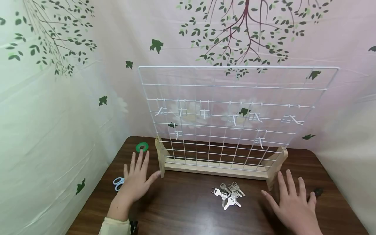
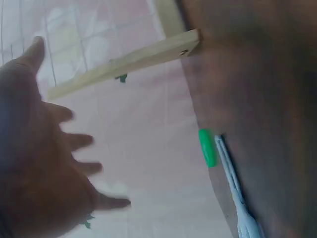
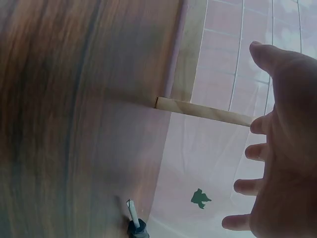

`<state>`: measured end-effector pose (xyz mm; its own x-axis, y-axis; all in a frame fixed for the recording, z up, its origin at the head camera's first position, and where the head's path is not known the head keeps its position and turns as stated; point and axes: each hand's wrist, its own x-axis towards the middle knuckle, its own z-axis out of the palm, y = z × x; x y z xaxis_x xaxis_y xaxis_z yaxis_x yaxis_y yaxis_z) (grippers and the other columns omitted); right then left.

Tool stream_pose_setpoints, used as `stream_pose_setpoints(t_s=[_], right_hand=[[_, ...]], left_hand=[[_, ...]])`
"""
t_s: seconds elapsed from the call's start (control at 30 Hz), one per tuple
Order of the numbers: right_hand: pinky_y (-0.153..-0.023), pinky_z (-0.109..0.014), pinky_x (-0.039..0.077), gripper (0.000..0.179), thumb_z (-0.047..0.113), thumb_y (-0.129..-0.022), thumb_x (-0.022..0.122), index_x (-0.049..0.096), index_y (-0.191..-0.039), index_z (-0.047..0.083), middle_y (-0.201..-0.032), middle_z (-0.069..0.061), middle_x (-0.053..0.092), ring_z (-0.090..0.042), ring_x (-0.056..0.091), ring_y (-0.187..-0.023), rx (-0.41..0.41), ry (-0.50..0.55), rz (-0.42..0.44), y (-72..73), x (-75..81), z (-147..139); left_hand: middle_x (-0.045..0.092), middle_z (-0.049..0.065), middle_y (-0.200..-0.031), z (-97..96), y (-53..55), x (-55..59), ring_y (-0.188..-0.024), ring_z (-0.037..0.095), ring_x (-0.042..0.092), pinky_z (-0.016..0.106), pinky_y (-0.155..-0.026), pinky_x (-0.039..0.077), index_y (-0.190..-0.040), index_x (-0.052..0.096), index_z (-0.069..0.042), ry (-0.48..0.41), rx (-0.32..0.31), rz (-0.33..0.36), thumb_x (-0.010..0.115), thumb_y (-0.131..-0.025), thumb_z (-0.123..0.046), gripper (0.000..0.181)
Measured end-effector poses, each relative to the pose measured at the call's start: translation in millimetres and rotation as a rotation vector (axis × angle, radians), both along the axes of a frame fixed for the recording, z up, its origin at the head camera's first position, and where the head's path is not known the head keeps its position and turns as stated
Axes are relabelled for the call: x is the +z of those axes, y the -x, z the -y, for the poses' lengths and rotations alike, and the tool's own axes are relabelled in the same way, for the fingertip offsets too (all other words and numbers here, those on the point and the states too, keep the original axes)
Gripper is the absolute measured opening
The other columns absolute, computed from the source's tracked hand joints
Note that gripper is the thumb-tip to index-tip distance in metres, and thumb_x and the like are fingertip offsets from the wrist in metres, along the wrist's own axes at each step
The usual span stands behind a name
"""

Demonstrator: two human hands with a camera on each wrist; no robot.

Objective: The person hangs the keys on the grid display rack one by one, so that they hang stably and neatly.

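My left hand (image 1: 135,181) is held over the left side of the brown table, fingers spread and holding nothing. Close beside it are light-blue scissors (image 1: 118,182) and a green ring-shaped roll (image 1: 142,147). At the right, my right hand (image 1: 295,204) is likewise spread and bare, near the right end of a wooden stand (image 1: 215,168). Between the hands lies a small pile of silver keys (image 1: 232,197), some on rings. Behind them the stand carries a white wire grid (image 1: 235,87) with several white hooks (image 1: 234,120) hanging on it.
A small dark object (image 1: 318,191) lies beyond the right hand's little finger; in the right wrist view its light tip (image 3: 132,213) shows. Pale cloth (image 1: 67,130) printed with leaves and branches surrounds the table (image 1: 188,209) at the back and sides.
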<state>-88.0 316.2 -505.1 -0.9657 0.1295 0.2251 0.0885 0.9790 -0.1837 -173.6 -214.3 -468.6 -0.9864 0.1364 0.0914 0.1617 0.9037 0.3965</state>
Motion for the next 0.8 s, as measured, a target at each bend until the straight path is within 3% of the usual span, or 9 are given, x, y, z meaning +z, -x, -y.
stream_pose_setpoints(t_s=[0.17,0.33,0.5,0.6,0.7,0.8], right_hand=[[-0.105,-0.096,0.019,0.103,0.073,-0.102,0.052,0.006,-0.174,0.015,-0.180,-0.023,0.003,-0.063,0.011,-0.156,0.000,0.009,0.009,-2.3,2.5,3],[-0.102,-0.095,0.025,0.104,0.070,-0.102,0.056,0.006,-0.174,0.013,-0.180,-0.025,0.004,-0.065,0.018,-0.152,0.024,0.034,0.014,-4.0,9.4,6],[-0.099,-0.093,0.036,0.104,0.058,-0.103,0.065,0.010,-0.172,0.003,-0.174,-0.036,0.013,-0.072,0.035,-0.137,0.111,0.128,-0.006,-2.4,19.3,14],[-0.095,-0.089,0.043,0.105,0.050,-0.102,0.071,0.010,-0.171,0.000,-0.170,-0.040,0.019,-0.072,0.042,-0.132,0.161,0.212,-0.048,0.0,23.2,21],[-0.091,-0.085,0.050,0.104,0.037,-0.097,0.080,0.016,-0.169,-0.001,-0.161,-0.042,0.033,-0.064,0.053,-0.129,0.215,0.273,-0.129,1.3,21.8,29],[-0.090,-0.075,0.056,0.101,0.027,-0.093,0.086,0.025,-0.166,-0.003,-0.153,-0.040,0.045,-0.050,0.069,-0.115,0.270,0.307,-0.181,4.9,18.2,36]], left_hand=[[-0.011,0.007,-0.182,4.0,17.4,13.7,-0.168,0.044,-0.012,0.087,-0.126,0.009,-0.173,-0.010,-0.027,-0.206,-0.084,-0.053,0.051,-0.111,-0.054,0.091],[-0.006,0.007,-0.183,3.8,31.2,21.5,-0.168,0.043,0.002,0.078,-0.130,0.022,-0.172,-0.011,-0.030,-0.388,-0.133,-0.090,0.051,-0.113,-0.046,0.087],[0.012,0.013,-0.182,-2.5,44.0,24.1,-0.165,0.042,0.025,0.069,-0.122,0.044,-0.174,0.003,-0.022,-0.506,-0.171,-0.129,0.053,-0.114,-0.036,0.079],[0.022,0.015,-0.179,-6.3,52.8,23.9,-0.160,0.042,0.036,0.065,-0.117,0.051,-0.174,0.012,-0.017,-0.564,-0.191,-0.156,0.055,-0.114,-0.028,0.075],[0.031,0.015,-0.176,-8.5,59.6,23.1,-0.155,0.042,0.044,0.057,-0.114,0.056,-0.173,0.021,-0.017,-0.606,-0.207,-0.168,0.056,-0.113,-0.021,0.070],[0.038,0.017,-0.172,-9.3,64.0,23.4,-0.147,0.043,0.054,0.048,-0.107,0.062,-0.171,0.030,-0.017,-0.632,-0.214,-0.153,0.057,-0.112,-0.017,0.064]])
